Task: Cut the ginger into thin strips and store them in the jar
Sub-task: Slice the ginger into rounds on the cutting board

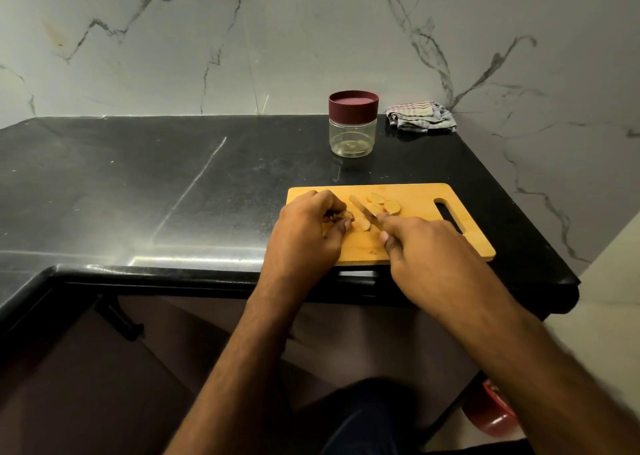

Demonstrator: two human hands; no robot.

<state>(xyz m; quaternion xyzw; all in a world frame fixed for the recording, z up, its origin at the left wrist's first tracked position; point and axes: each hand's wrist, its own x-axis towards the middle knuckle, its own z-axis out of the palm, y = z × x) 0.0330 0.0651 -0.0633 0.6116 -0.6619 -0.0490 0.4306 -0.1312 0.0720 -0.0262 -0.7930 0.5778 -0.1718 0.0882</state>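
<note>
2 hands on cutting board (415, 246) — left hand (304, 233) pinches ginger (341, 216), right hand (429, 250) grips knife (363, 210).

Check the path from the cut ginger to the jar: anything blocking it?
Yes: the maroon lid is on the jar, closing its mouth. The black counter between the cutting board and the jar is bare. The ginger slices lie on the board.

Jar (352, 123) behind board (415, 191), left of cloth (420, 116)

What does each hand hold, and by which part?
Left hand grips the ginger piece at its uncut end; right hand holds the knife by its handle.
</note>
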